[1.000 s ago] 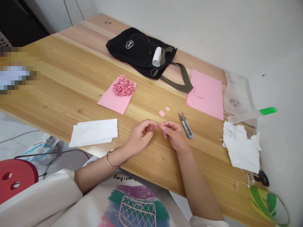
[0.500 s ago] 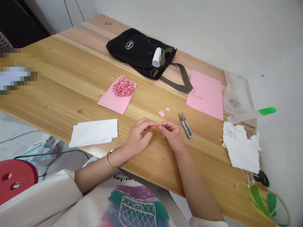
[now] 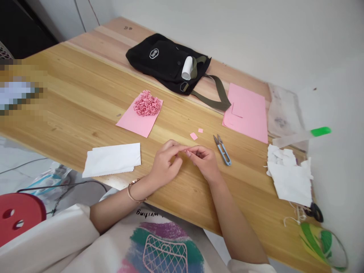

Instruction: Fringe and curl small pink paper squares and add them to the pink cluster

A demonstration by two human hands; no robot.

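Observation:
My left hand (image 3: 167, 161) reaches in from the left, its index finger stretched out to the right fingertips and its thumb held apart. My right hand (image 3: 205, 161) is closed in a pinch, thumb against fingers. A tiny pink piece (image 3: 187, 152) shows at the pinch; its kind is too small to make out. Just beyond the hands lie two small pink paper squares (image 3: 193, 135). Blue-handled thread snips (image 3: 222, 150) rest to the right of my right hand, blades apart. Farther off, a bunch of pink beaded stamens (image 3: 146, 103) sits on a pink paper sheet (image 3: 133, 123).
Folded white paper (image 3: 112, 160) lies left of my hands. A black bag (image 3: 162, 62) with a white roll (image 3: 187, 68) is at the back. Pink sheets (image 3: 250, 113), torn white paper (image 3: 292, 182), a green-ended stick (image 3: 320, 131) and a green-yellow roll (image 3: 313, 240) lie right.
The joined fingertips have shifted slightly to the left, and the tiny pink piece is more covered. The objects on the table keep their places.

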